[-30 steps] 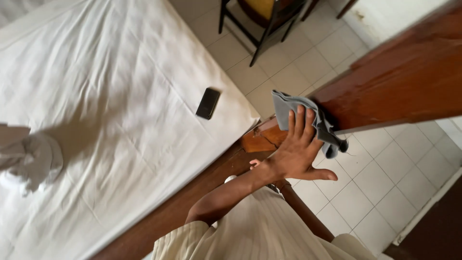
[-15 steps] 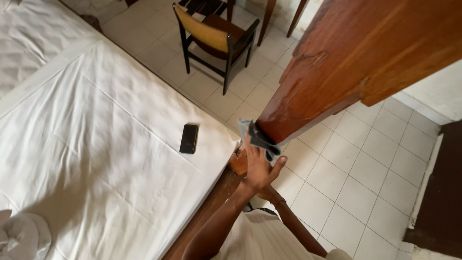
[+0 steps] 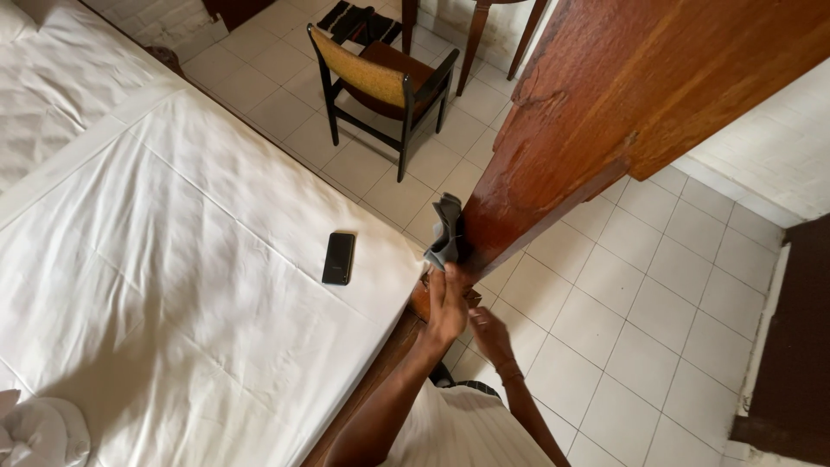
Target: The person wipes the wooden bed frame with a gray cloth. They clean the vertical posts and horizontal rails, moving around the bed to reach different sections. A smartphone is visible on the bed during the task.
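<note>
grey cloth [image 3: 446, 231] | left hand [image 3: 446, 304] presses it on wooden post [image 3: 553, 164]

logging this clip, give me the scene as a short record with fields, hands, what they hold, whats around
left hand: raised, pressing a grey cloth against the side of a wooden post
right hand: lower, beside the post's base, holding nothing that shows
bed: white sheet, wooden frame edge below the hands
on the bed: black phone lying flat near the corner; bunched white cloth at the bottom left
floor: pale tiles
furniture: dark chair with a yellow back, standing past the bed
</note>
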